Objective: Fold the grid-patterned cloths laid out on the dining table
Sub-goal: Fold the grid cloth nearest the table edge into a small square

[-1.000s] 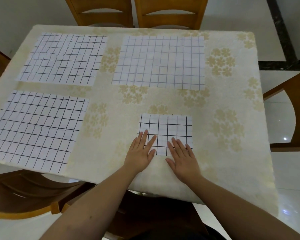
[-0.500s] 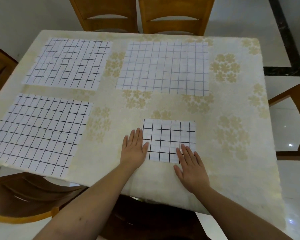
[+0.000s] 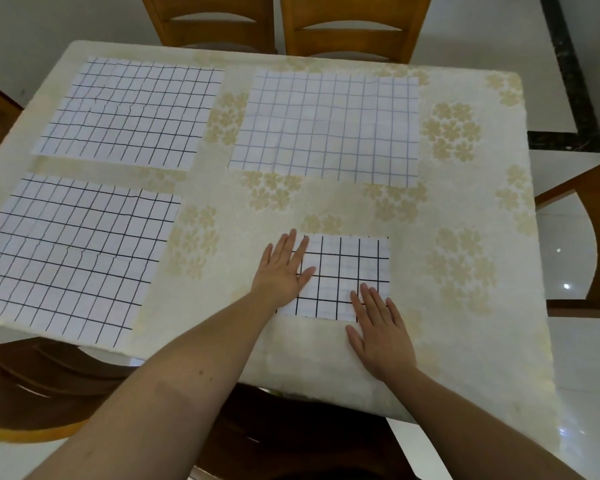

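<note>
Your left hand (image 3: 281, 271) lies flat, fingers straight & spread, on the left edge of the folded cloth (image 3: 340, 275), thumb over the grid. Your right hand (image 3: 381, 330) is flat too, fingers straight, fingertips pressing the cloth's near-right corner, palm on the surface (image 3: 465, 306) just below it. The folded cloth is a small square near the near edge of the surface, about mid-width. Three unfolded cloths lie flat elsewhere: one at the near-left corner (image 3: 70, 251), overhanging the near edge a bit; one at the far-left corner (image 3: 132, 110); one toward the far edge, centre-right (image 3: 329, 126). All well apart from the folded one. Wooden chairs (image 3: 354, 26) stand at the far edge, others at left, right & near sides.
</note>
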`<state>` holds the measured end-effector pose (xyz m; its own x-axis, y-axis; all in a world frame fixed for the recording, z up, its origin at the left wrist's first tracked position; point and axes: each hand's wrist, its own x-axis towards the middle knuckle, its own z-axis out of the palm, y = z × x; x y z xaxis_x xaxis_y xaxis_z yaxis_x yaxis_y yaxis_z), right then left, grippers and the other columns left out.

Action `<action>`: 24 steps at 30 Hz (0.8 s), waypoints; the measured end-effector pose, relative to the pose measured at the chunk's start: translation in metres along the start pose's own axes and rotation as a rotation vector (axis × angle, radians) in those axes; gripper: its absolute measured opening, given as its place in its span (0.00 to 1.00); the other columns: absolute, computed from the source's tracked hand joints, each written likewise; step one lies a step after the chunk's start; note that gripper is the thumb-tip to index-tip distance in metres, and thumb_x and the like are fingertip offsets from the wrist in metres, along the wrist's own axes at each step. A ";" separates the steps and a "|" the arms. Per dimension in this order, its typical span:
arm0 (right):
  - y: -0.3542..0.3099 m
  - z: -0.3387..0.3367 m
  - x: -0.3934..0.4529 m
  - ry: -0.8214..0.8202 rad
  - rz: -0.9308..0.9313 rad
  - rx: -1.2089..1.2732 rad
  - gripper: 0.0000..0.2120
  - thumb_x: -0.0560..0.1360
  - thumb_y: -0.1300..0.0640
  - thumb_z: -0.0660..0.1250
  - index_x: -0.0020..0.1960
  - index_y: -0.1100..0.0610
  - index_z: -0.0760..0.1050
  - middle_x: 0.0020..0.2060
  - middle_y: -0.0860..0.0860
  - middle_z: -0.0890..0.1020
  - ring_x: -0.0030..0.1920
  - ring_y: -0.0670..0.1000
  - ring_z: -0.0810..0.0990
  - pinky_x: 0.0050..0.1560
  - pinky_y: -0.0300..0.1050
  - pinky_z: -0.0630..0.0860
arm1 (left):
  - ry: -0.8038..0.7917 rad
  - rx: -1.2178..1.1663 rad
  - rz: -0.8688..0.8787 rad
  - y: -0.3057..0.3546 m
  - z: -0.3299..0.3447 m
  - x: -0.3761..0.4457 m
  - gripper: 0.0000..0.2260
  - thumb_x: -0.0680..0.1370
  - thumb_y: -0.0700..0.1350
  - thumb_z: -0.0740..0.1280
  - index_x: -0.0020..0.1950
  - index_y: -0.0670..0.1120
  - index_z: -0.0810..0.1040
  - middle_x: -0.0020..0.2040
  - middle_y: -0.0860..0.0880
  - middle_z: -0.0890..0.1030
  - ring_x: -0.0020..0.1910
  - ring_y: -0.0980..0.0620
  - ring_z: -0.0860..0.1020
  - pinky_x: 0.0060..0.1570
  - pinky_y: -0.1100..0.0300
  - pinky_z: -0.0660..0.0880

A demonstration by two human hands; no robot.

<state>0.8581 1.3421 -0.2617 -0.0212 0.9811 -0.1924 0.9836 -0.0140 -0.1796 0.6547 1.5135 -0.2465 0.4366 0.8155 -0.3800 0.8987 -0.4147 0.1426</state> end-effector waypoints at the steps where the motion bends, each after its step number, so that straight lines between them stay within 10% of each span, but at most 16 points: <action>1: 0.000 -0.001 0.000 0.002 0.000 0.003 0.30 0.81 0.41 0.47 0.79 0.53 0.49 0.78 0.52 0.51 0.78 0.51 0.47 0.75 0.53 0.49 | 0.005 -0.013 -0.034 -0.002 0.000 0.000 0.30 0.79 0.66 0.38 0.76 0.56 0.31 0.76 0.52 0.29 0.75 0.54 0.32 0.74 0.52 0.35; 8: 0.000 -0.002 0.000 -0.003 -0.002 0.003 0.31 0.81 0.40 0.46 0.79 0.53 0.48 0.79 0.52 0.49 0.78 0.50 0.45 0.75 0.53 0.48 | 0.058 -0.095 -0.150 -0.002 0.006 -0.003 0.29 0.81 0.63 0.39 0.78 0.52 0.34 0.77 0.51 0.32 0.77 0.53 0.35 0.75 0.52 0.37; 14: 0.000 -0.002 0.000 -0.026 0.003 0.013 0.31 0.81 0.40 0.45 0.79 0.51 0.45 0.79 0.51 0.46 0.78 0.50 0.42 0.75 0.53 0.46 | 0.573 -0.509 -0.346 0.000 -0.001 -0.036 0.19 0.79 0.49 0.61 0.67 0.43 0.73 0.63 0.41 0.75 0.62 0.45 0.72 0.60 0.52 0.69; 18: 0.001 -0.002 0.000 -0.037 0.004 0.010 0.31 0.81 0.40 0.45 0.79 0.51 0.44 0.78 0.51 0.45 0.78 0.49 0.40 0.75 0.53 0.45 | 0.350 -0.693 -0.575 -0.013 0.025 -0.059 0.14 0.72 0.59 0.63 0.43 0.50 0.77 0.43 0.45 0.79 0.43 0.46 0.80 0.44 0.54 0.76; 24: -0.002 -0.003 0.000 -0.033 0.009 0.016 0.30 0.81 0.41 0.44 0.79 0.51 0.46 0.79 0.51 0.47 0.78 0.49 0.42 0.75 0.52 0.45 | 0.080 -0.582 -0.704 0.003 0.017 -0.069 0.10 0.73 0.55 0.68 0.44 0.49 0.81 0.52 0.46 0.75 0.49 0.43 0.78 0.51 0.50 0.77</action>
<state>0.8571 1.3424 -0.2588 -0.0180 0.9740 -0.2257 0.9809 -0.0265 -0.1927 0.6262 1.4490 -0.2351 -0.2373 0.8375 -0.4922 0.8278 0.4395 0.3488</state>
